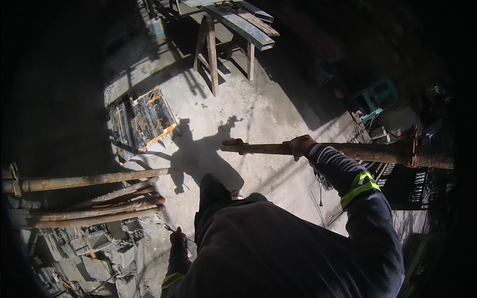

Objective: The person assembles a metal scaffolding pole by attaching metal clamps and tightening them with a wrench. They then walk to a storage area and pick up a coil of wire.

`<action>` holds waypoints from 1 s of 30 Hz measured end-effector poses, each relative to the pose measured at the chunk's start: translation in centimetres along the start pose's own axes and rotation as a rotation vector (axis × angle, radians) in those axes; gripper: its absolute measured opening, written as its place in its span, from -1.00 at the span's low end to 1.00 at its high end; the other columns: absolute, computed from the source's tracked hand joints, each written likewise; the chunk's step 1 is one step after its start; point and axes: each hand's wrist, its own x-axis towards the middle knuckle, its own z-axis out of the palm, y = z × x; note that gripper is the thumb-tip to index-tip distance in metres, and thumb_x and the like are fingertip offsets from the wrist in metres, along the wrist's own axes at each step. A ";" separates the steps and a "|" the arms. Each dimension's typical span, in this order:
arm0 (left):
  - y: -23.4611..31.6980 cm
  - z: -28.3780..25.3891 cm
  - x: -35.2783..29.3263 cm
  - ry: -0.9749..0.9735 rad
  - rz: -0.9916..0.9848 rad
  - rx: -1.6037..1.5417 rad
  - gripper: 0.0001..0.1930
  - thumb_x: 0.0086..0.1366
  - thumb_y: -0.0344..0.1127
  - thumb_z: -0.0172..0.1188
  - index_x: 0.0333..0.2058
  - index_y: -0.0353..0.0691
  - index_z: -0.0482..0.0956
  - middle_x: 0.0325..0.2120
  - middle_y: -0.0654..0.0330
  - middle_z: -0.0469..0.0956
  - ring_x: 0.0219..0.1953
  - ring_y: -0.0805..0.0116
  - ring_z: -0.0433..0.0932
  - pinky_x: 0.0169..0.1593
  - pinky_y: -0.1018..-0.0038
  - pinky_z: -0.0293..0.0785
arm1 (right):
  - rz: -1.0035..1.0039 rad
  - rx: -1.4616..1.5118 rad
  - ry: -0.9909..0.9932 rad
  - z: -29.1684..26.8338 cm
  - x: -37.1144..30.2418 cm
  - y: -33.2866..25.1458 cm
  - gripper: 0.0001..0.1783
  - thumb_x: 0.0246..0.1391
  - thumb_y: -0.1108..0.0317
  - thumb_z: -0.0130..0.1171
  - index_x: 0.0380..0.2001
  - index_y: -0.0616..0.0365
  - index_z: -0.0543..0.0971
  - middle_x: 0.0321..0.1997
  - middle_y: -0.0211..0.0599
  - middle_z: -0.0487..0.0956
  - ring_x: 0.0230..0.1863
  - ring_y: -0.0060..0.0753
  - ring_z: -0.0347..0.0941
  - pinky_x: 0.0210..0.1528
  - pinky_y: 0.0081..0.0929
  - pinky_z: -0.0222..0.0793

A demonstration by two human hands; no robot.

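Observation:
My right hand (300, 147) reaches out to the right and is closed around a long rusty steel pipe (268, 148). That pipe runs roughly level across the right side, with a rusty clamp-like fitting (413, 146) farther along it and another fitting at its left end. Low beside my left leg, my left hand (177, 237) is closed on a slim metal tool (170, 227). The tool's short end sticks out past the fingers, and a thin shaft shows on the other side; its exact kind is too small to tell.
Rusty pipes (99, 180) lie at the left above broken concrete blocks (99, 268). A wrapped flat stack (144, 119) rests on the concrete floor (263, 109). Wooden trestles (211, 59) carry metal tubes (243, 25) ahead. A green plastic chair (377, 97) and clutter stand at right.

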 end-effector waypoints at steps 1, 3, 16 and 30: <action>0.7 0.7 -0.5 -0.020 0.010 0.133 -0.36 0.45 0.14 0.08 -0.61 -0.34 0.62 -0.76 0.11 0.49 -0.78 0.19 0.41 -0.66 0.24 0.32 | -0.020 -0.047 -0.005 -4.5 1.8 0.1 -0.02 -0.16 0.16 0.56 0.38 -0.27 0.36 0.15 -0.36 0.65 0.18 -0.13 0.57 0.10 0.01 0.46; 2.5 2.4 -1.1 -0.038 0.028 0.351 -0.34 0.45 0.15 0.07 -0.61 -0.35 0.64 -0.75 0.12 0.50 -0.70 0.18 0.48 -0.55 0.23 0.40 | -0.094 -0.146 0.014 -13.1 5.5 0.1 -0.07 -0.16 0.15 0.58 0.34 -0.27 0.40 0.18 -0.40 0.63 0.23 -0.08 0.52 0.10 0.12 0.44; 29.8 10.2 16.0 0.085 -0.152 -0.410 -0.41 0.43 0.15 0.15 -0.59 -0.28 0.51 -0.67 0.14 0.48 -0.62 0.21 0.54 -0.65 0.35 0.38 | -0.360 -0.440 0.113 -53.6 26.7 -1.0 0.09 -0.24 0.03 0.60 0.42 -0.26 0.33 0.08 -0.20 0.67 0.11 -0.06 0.59 0.11 -0.06 0.49; 55.5 14.6 29.3 0.529 0.239 0.041 -0.25 0.37 0.39 0.08 -0.41 -0.35 0.68 -0.71 0.14 0.60 -0.68 0.20 0.56 -0.57 0.23 0.42 | -0.451 -0.691 0.256 -77.9 51.6 2.3 -0.43 -0.36 0.09 0.65 -0.17 -0.02 0.77 -0.08 -0.17 0.73 0.00 -0.07 0.64 0.08 -0.08 0.46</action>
